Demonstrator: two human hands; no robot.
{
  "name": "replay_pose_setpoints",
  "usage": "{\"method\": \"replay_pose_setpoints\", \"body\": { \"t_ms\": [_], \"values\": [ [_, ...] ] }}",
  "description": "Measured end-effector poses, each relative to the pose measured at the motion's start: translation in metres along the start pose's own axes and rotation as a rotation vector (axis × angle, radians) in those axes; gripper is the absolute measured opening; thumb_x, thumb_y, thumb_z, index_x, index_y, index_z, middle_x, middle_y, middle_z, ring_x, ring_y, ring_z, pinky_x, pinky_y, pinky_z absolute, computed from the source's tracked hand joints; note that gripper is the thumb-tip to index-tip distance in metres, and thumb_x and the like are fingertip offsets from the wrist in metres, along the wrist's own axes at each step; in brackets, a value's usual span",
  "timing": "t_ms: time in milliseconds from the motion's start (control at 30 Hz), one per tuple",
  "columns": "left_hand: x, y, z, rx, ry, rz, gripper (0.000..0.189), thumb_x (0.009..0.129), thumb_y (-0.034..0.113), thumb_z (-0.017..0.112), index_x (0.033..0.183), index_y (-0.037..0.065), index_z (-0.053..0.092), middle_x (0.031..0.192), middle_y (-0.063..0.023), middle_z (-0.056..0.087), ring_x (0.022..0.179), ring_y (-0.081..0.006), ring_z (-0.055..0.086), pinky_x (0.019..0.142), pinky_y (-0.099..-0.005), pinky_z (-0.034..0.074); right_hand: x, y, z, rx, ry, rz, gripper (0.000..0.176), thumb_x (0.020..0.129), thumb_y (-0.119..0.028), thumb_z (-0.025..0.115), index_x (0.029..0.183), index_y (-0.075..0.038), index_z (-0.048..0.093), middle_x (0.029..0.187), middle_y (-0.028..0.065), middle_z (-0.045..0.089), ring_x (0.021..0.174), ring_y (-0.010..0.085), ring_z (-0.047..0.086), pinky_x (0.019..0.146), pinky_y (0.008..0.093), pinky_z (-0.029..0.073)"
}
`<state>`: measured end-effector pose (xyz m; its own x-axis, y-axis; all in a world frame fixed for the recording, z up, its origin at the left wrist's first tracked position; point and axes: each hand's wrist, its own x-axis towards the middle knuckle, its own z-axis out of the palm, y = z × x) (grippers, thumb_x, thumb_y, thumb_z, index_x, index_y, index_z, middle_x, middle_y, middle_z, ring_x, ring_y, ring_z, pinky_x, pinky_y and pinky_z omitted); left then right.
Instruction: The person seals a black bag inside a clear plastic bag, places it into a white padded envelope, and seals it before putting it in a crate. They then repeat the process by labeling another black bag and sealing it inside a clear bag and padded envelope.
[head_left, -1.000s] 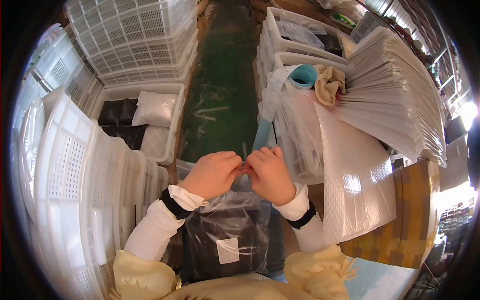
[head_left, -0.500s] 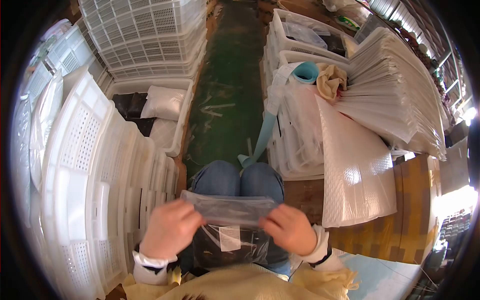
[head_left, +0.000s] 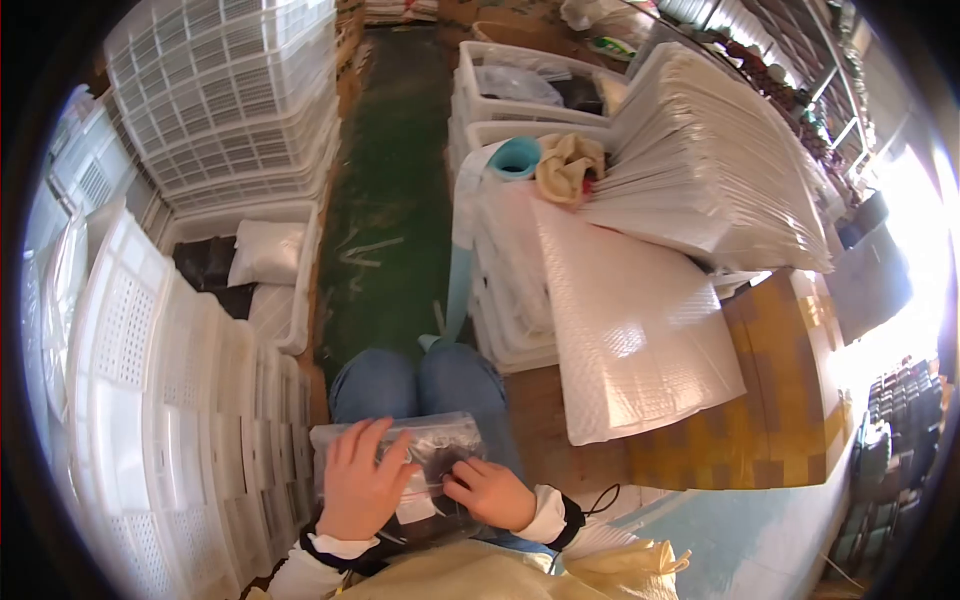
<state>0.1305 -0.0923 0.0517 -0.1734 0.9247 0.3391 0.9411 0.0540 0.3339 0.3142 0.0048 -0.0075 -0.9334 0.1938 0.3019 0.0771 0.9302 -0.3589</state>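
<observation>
A clear plastic bag (head_left: 455, 432) with something dark inside lies across my lap, over blue jeans. A white label (head_left: 415, 506) shows on it, partly covered. My left hand (head_left: 362, 482) rests on the bag's left part with its fingers stretched out and apart. On the right part, my right hand (head_left: 492, 492) has its fingers curled and pressed together on the plastic, close to the dark contents. The lower part of the bag is hidden behind my wrists and the yellow garment.
Stacked white crates (head_left: 140, 330) stand close on my left; one crate (head_left: 308, 275) holds black and white packages. To the right are bubble mailers (head_left: 640, 330), a roll of labels (head_left: 515, 158), a cloth (head_left: 572, 168) and a taped cardboard box (head_left: 780, 400). Green floor (head_left: 385, 220) runs ahead.
Both hands have left the bag's top edge and come down onto its surface, nearer each other. My left hand has spread its fingers. The camera view has shifted right.
</observation>
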Motion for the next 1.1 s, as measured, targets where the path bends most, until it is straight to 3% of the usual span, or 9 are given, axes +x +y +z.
{"method": "replay_pose_setpoints", "body": {
  "t_ms": [200,233,400,600,667,867,900,1000,1100],
  "values": [
    [-0.019,-0.003,0.037,0.100,-0.216,0.064,0.046,0.076,0.037,0.062,0.122,0.031,0.055,0.133,-0.0111,0.043,0.124,-0.0389,0.034,0.099,-0.0652,0.016,-0.037,-0.003,-0.083,-0.378,0.425,0.054,0.027,0.068,-0.012,0.072,0.093,-0.009,0.062,0.077,0.0040,0.054,0.060,0.0187,0.052,0.055,0.0318,0.044],
    [-0.019,-0.004,0.036,0.099,-0.216,0.072,0.046,0.077,0.037,0.062,0.122,0.031,0.055,0.133,-0.0105,0.043,0.124,-0.0388,0.033,0.099,-0.0654,0.017,-0.035,0.000,-0.087,-0.455,0.728,0.068,0.037,0.061,-0.013,0.076,0.095,-0.012,0.061,0.095,0.0051,0.057,0.094,0.0321,0.053,0.077,0.0429,0.043],
    [-0.021,-0.002,0.030,0.106,-0.252,0.182,0.045,0.078,0.041,0.060,0.122,0.034,0.054,0.135,-0.0029,0.042,0.127,-0.0362,0.031,0.098,-0.0667,0.016,-0.023,0.021,-0.153,-0.743,0.321,0.508,0.036,0.066,-0.001,0.063,0.102,0.000,0.059,0.094,0.0193,0.062,0.088,0.0288,0.063,0.074,0.0356,0.050],
    [-0.033,-0.006,0.038,0.032,-0.279,0.297,0.049,0.080,0.043,0.058,0.126,0.030,0.050,0.134,0.0032,0.044,0.129,-0.0266,0.032,0.098,-0.0660,0.018,-0.018,-0.010,-0.145,-0.241,1.490,0.360,0.026,0.086,-0.005,0.051,0.107,0.009,0.057,0.105,0.0214,0.060,0.091,0.0295,0.061,0.081,0.0365,0.050],
    [-0.033,-0.007,0.032,-0.067,-0.275,0.306,0.051,0.080,0.044,0.058,0.127,0.027,0.050,0.133,0.0031,0.045,0.128,-0.0229,0.034,0.098,-0.0651,0.019,0.049,-0.050,-0.173,0.447,1.749,0.288,0.040,0.087,-0.006,0.052,0.124,0.007,0.042,0.118,0.0199,0.051,0.102,0.0282,0.054,0.083,0.0377,0.049],
    [-0.049,-0.008,0.031,-0.007,-0.217,0.427,0.048,0.087,0.044,0.049,0.124,0.014,0.052,0.130,-0.0021,0.050,0.124,-0.0195,0.040,0.103,-0.0451,0.028,0.101,-0.034,-0.130,1.200,1.460,0.395,0.038,0.086,-0.003,0.055,0.122,0.000,0.045,0.117,0.0088,0.055,0.103,0.0180,0.054,0.089,0.0300,0.043],
    [-0.053,-0.002,0.031,-0.119,-0.216,0.349,0.049,0.082,0.030,0.063,0.125,0.012,0.050,0.128,-0.0138,0.049,0.123,-0.0181,0.042,0.106,-0.0368,0.026,0.105,-0.031,-0.114,1.350,1.341,0.431,0.038,0.086,-0.004,0.055,0.122,0.001,0.045,0.118,0.0082,0.054,0.104,0.0174,0.054,0.090,0.0303,0.042],
    [-0.055,-0.010,0.049,0.075,-0.159,0.413,0.044,0.088,0.037,0.049,0.124,0.011,0.051,0.128,-0.0039,0.051,0.120,-0.0197,0.046,0.101,-0.0377,0.033,0.101,-0.010,-0.063,1.654,1.119,0.685,0.040,0.084,0.001,0.049,0.124,0.000,0.043,0.118,0.0101,0.054,0.106,0.0224,0.054,0.091,0.0340,0.043],
    [-0.050,-0.001,0.033,-0.229,-0.161,0.176,0.046,0.083,0.033,0.057,0.121,0.008,0.052,0.120,-0.0138,0.054,0.112,-0.0300,0.050,0.096,-0.0409,0.037,0.083,-0.009,-0.039,1.757,0.932,0.786,0.042,0.081,0.002,0.053,0.123,-0.002,0.045,0.115,0.0112,0.055,0.104,0.0245,0.056,0.086,0.0374,0.047]
  ]
}}
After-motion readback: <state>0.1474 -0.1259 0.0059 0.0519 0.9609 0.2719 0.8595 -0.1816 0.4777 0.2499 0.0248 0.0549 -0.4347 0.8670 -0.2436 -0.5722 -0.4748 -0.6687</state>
